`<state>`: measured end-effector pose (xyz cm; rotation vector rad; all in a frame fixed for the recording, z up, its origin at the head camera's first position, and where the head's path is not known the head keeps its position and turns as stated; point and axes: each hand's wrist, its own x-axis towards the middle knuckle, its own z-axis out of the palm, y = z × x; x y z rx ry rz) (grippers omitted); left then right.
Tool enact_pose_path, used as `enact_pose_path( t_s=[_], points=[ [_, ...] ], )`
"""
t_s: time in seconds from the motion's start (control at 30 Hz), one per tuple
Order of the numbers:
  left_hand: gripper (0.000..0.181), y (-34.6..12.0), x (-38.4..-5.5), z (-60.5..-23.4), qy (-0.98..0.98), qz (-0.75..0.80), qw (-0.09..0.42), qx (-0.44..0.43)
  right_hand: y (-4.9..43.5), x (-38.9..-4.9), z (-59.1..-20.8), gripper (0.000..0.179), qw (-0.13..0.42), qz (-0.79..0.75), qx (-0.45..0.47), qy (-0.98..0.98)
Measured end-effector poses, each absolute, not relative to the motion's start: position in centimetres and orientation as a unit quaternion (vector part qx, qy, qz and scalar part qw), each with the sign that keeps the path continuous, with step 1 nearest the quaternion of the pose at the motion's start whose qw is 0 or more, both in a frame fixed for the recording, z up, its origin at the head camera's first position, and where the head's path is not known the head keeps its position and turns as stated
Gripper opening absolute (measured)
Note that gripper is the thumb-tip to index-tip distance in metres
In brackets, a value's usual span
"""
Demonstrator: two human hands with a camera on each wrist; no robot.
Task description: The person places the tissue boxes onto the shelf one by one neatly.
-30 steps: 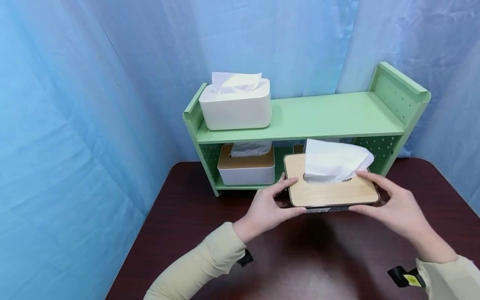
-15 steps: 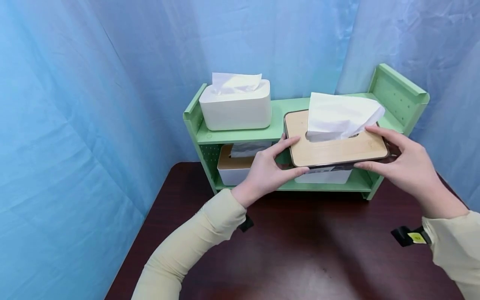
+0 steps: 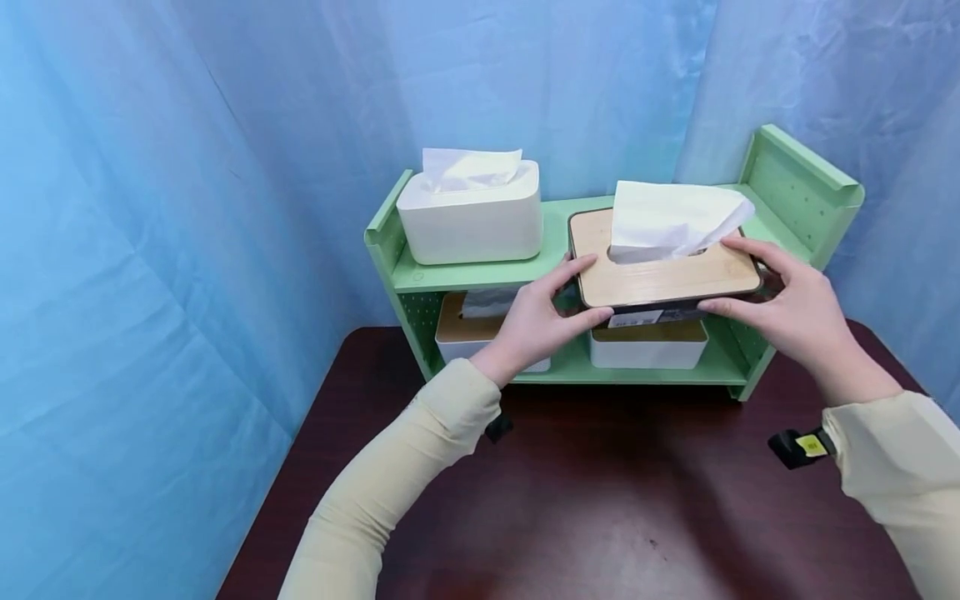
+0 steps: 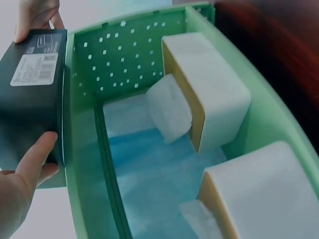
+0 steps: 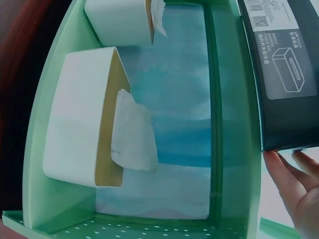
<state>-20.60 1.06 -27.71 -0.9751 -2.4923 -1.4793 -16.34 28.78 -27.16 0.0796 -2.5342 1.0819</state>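
Observation:
A black tissue box (image 3: 671, 275) with a pale wooden lid and a white tissue sticking out is held in both hands at the front of the green rack's upper shelf (image 3: 573, 218). My left hand (image 3: 536, 325) grips its left end, thumb on the front face. The other end is held by my right hand (image 3: 798, 312), its thumb also along the front. In the left wrist view the box's dark underside (image 4: 25, 114) and white label (image 4: 36, 69) show right beside the shelf edge. The right wrist view shows the box's printed panel (image 5: 285, 64).
On the upper shelf's left stands a white tissue box (image 3: 470, 218). Below, the lower shelf (image 3: 573, 369) bears two white tissue boxes with wooden lids, one at left (image 3: 457, 350) and one at right (image 3: 648, 352). The rack stands on a dark table (image 3: 585, 492) before blue curtains (image 3: 300, 167).
Both hands have raised the black tissue box from in front of the lower shelf to the upper shelf. In the last half second it has shifted slightly left and become more level.

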Motion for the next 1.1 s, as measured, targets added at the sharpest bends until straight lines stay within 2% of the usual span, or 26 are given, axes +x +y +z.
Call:
enact_pose_path(
  t_s=[0.13,0.33,0.63,0.87,1.1],
  points=[
    [0.062,1.2,-21.5,-26.9,-0.828,-0.461,0.059,-0.314,28.9,-17.3,-26.0,0.073,0.166,0.372,0.012,-0.913],
    [0.057,1.5,-22.7,-25.9,-0.83,-0.482,0.045,-0.276,29.1,-19.1,-24.3,0.073,0.134,0.359,0.016,-0.923],
    [0.056,2.2,-24.6,-25.2,-0.831,-0.5,0.018,-0.244,29.6,-21.6,-22.9,0.088,0.069,0.336,0.026,-0.939],
    [0.057,3.6,-26.1,-24.9,-0.829,-0.52,0.007,-0.205,29.7,-22.5,-22.8,0.096,0.066,0.355,0.009,-0.933],
    [0.061,4.9,-27.0,-25.2,-0.826,-0.529,0.026,-0.194,29.7,-22.9,-23.6,0.092,0.112,0.356,-0.012,-0.928]
  ],
)
